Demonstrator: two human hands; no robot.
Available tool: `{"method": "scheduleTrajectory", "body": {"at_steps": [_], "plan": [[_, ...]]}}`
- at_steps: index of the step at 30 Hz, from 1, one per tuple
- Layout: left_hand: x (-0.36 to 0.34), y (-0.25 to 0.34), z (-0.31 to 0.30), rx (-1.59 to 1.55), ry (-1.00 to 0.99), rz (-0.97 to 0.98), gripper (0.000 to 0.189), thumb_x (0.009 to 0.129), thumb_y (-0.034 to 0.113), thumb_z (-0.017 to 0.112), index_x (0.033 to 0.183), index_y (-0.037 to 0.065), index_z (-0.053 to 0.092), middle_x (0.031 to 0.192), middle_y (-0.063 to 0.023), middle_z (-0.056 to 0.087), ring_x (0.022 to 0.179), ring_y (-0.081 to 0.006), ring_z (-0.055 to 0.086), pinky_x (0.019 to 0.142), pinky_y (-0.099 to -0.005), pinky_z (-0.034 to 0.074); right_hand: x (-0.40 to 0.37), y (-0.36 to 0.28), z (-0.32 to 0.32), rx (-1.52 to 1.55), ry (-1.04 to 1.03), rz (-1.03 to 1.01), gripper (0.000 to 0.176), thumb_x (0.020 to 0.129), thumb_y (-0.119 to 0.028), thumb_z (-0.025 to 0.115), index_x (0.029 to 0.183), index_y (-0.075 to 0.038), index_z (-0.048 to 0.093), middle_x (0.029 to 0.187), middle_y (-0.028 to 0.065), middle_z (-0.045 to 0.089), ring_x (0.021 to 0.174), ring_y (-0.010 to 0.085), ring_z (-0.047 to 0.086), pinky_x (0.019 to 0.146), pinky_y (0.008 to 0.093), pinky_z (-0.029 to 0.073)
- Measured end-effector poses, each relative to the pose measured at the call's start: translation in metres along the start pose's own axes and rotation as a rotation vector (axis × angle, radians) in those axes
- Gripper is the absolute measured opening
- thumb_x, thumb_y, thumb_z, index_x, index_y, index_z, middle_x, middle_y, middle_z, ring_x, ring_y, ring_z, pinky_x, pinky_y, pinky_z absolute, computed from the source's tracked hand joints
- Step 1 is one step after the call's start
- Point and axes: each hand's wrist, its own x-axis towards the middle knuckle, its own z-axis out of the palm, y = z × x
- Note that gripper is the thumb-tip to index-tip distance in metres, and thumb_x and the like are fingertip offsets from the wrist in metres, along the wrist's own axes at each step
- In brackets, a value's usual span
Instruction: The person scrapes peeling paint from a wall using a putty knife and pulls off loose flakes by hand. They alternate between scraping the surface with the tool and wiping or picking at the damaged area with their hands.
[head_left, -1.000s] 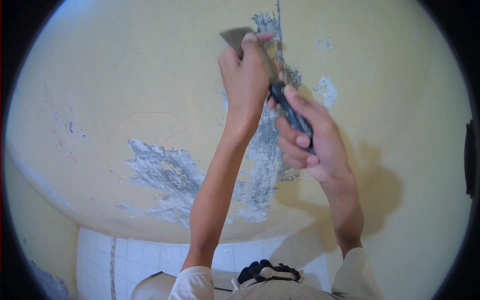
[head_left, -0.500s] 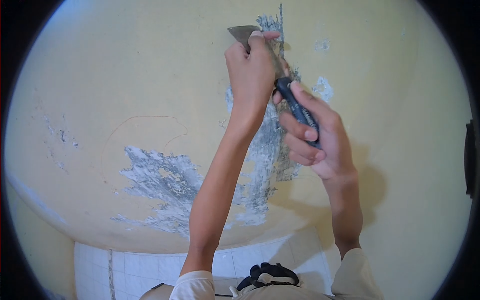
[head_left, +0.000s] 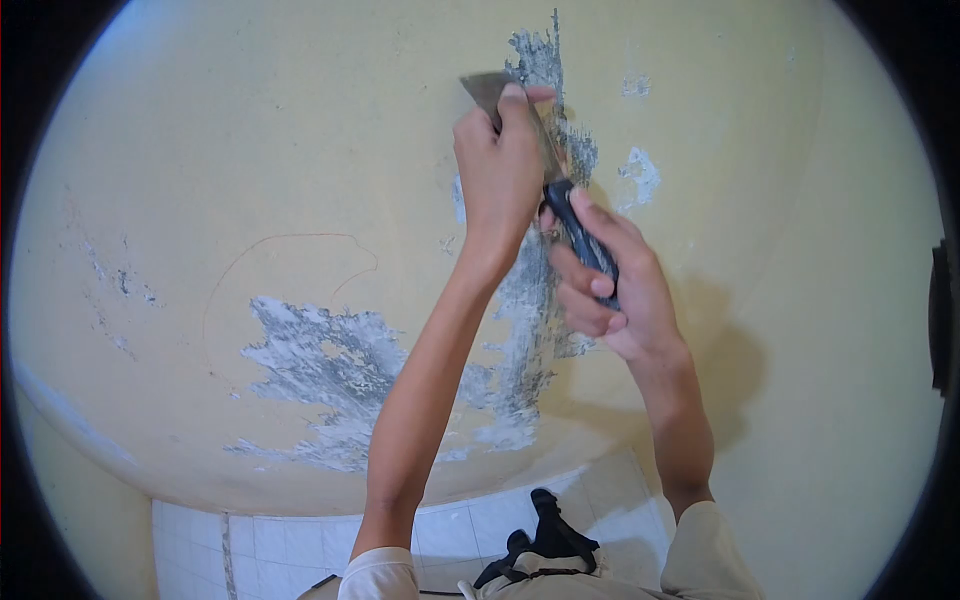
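A scraper with a flat metal blade (head_left: pixel 487 90) and a dark handle (head_left: pixel 580 240) lies against a yellow painted wall (head_left: pixel 250 150). My right hand (head_left: pixel 610 285) is wrapped around the handle. My left hand (head_left: pixel 500 165) sits above it, fingers pressing on the blade near its top edge. The blade rests at the left border of a tall strip of scraped grey plaster (head_left: pixel 545 60) that runs down behind both hands.
A wide patch of bare grey-white plaster (head_left: pixel 320 360) spreads at lower left. Small chipped spots (head_left: pixel 640 170) mark the wall to the right. White tiles (head_left: pixel 300 540) line the wall's foot. A dark strap (head_left: pixel 545 540) hangs at my chest.
Both hands and the scraper slid slightly down and left along the wall since half a second ago, after rising a little before that. The view tilted slightly.
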Motion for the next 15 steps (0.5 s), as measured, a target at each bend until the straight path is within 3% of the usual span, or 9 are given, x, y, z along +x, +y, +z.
{"method": "scheduleTrajectory", "body": {"at_steps": [5,15], "plan": [[-0.004,0.002,0.001,0.021,-0.028,-0.070,0.040,0.099,0.028,0.042,0.103,-0.001,0.069,0.061,-0.0078,0.060,0.053,-0.0123,0.055,0.049,-0.0274,0.042,-0.004,-0.007,0.001,0.011,0.000,0.069,0.034,0.104,-0.039,0.041,0.101,-0.007,0.053,0.052,-0.0059,0.031,0.031,0.0044,0.025,0.032,0.0221,0.017],[0.012,0.000,0.009,-0.013,0.029,0.050,0.040,0.098,0.026,0.041,0.099,-0.004,0.068,0.058,-0.0090,0.059,0.050,-0.0142,0.055,0.048,-0.0294,0.043,0.005,-0.019,-0.009,-0.013,-0.078,0.053,0.035,0.104,-0.040,0.042,0.102,-0.007,0.053,0.052,-0.0063,0.032,0.032,0.0042,0.025,0.032,0.0220,0.018]]}}
